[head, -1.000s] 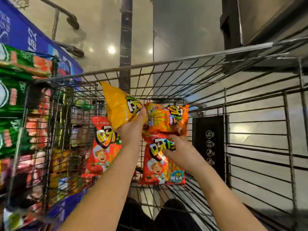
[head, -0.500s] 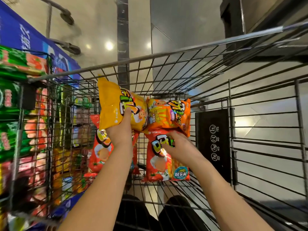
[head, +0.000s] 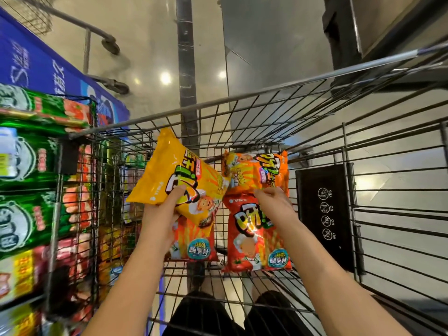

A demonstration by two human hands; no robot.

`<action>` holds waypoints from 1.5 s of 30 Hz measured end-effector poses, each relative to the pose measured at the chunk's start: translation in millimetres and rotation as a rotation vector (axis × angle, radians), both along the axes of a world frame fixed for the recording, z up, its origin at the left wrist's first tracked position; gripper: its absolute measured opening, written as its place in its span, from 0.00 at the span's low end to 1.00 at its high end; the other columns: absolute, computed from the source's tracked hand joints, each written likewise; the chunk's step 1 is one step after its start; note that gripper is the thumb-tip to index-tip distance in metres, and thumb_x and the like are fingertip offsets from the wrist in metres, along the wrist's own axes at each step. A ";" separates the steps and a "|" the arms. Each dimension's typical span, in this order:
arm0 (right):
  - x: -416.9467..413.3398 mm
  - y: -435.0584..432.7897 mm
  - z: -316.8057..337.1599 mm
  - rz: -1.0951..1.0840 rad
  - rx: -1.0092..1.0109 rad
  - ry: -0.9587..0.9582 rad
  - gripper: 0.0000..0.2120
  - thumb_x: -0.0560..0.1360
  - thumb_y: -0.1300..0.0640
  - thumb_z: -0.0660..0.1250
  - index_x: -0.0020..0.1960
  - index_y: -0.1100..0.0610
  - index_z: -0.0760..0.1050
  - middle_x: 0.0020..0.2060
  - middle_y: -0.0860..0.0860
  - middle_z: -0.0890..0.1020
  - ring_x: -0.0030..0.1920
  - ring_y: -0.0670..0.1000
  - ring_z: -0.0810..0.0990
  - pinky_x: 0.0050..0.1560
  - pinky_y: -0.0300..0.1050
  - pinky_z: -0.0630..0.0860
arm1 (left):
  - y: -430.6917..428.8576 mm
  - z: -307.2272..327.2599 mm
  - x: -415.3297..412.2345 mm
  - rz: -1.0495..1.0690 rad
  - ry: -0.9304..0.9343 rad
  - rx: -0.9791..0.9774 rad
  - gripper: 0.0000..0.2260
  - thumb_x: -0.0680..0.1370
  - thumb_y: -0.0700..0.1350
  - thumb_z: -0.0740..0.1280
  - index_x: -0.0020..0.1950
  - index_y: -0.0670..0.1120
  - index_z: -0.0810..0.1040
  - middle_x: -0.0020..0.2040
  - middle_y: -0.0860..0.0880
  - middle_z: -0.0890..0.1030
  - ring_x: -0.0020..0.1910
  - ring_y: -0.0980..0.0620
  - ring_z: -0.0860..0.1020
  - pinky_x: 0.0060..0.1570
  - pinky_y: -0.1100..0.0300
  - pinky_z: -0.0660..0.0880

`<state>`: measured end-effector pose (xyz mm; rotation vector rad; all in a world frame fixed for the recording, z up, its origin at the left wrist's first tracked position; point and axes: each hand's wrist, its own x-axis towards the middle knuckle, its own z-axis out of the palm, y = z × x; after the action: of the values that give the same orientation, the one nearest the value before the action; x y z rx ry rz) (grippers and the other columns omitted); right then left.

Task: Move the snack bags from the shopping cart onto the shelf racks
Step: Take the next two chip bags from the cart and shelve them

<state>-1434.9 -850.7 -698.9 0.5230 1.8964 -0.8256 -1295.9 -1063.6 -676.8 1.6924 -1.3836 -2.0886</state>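
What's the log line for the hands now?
left hand: holds yellow bag | right hand: touches orange bag, grip unclear | red bags: in cart

- A glossy beige floor is spread across the top of the view, and round light reflections are mirrored in it.
- A dark strip is run across the floor, with a grey panel set just beside it.
- A dark cabinet is placed at the upper right.
- A blue banner with white lettering is hung at the left.
- Pale grey tiles are laid at the right.
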 end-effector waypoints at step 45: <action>25.8 24.9 77.9 -0.331 -0.542 0.011 0.15 0.76 0.59 0.73 0.62 0.54 0.77 0.51 0.55 0.88 0.46 0.53 0.88 0.38 0.46 0.83 | -77.8 86.8 41.4 -0.367 -0.054 0.195 0.59 0.44 0.75 0.79 0.73 0.56 0.75 0.69 0.52 0.79 0.66 0.50 0.77 0.58 0.52 0.75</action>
<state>-1409.1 -825.7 -620.9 0.4925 1.5206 -1.5013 -1254.5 -1141.3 -589.9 1.6785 -1.6645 -2.4596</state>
